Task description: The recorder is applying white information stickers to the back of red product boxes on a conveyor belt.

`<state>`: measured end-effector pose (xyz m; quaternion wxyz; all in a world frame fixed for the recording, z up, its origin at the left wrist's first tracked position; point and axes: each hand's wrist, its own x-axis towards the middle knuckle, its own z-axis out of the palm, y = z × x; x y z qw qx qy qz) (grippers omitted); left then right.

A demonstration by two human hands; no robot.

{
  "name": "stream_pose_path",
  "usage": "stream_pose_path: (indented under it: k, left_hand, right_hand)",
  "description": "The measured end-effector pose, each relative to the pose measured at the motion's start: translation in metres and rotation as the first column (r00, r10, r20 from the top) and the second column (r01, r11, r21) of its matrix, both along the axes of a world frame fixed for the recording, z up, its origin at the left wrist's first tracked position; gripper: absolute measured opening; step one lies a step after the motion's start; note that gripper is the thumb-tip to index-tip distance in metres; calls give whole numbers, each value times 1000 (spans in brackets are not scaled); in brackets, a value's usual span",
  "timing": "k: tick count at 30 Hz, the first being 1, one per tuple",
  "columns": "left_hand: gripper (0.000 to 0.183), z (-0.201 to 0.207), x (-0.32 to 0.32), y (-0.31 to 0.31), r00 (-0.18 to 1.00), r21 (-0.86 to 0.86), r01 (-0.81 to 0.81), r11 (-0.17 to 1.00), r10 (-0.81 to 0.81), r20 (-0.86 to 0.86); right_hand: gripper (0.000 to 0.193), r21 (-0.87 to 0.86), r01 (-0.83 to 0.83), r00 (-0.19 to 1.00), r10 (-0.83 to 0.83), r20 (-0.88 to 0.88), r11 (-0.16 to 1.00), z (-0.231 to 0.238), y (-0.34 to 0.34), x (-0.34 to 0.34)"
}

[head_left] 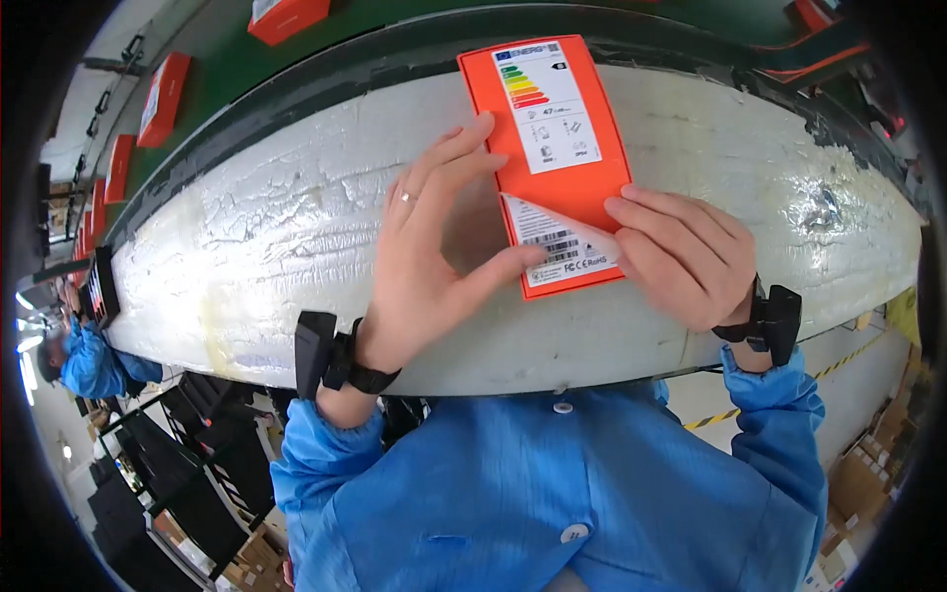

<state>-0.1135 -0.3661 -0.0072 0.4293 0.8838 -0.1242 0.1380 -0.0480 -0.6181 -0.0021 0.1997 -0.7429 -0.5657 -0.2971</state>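
An orange box [604, 187] lies flat on the film-covered bench, slightly tilted. Its upper face carries a white energy label [552, 148] with coloured bars. At the lower end is a white printed label [548, 245] with barcodes, its upper right part lifted and folded over. My right hand [686, 255] pinches the raised corner of this label at the box's right edge. My left hand [434, 232] has its fingers apart, the fingertips touching the box's left edge and the thumb resting on the lower label. Both wrists wear black strapped devices.
The bench [286, 237] has a wrinkled, shiny covering. Beyond its dark edge runs a green conveyor [395, 39] with several orange boxes, one [163, 99] at the left. A person in blue [94, 360] is at the far left. Black racks [187, 454] stand below left, cartons [868, 474] at right.
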Motion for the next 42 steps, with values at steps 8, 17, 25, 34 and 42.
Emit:
stream_pose_path:
  k: [8,17,25,34,42]
  left_hand:
    - [40,3,5,-3,998,-88,26,996,-30,-47]
    - [34,5,3,-5,998,-108,9,994,-17,-67]
    - [31,11,4,-2,996,-24,8,1000,-10,-86]
    - [45,6,0,-14,999,49,-27,998,29,-43]
    - [59,1,-1,-8,1000,43,-23,999,24,-20]
  right_hand:
    - [16,-25,11,998,-9,58,1000,-1,-1,0]
    - [19,-1,-20,998,20,61,1000,-2,-2,0]
    - [20,-2,0,999,0,45,1000,-1,0,0]
    - [17,37,-32,999,32,-13,999,16,10,-18]
    - [15,13,136,955,-127,-268,991,44,34,-26]
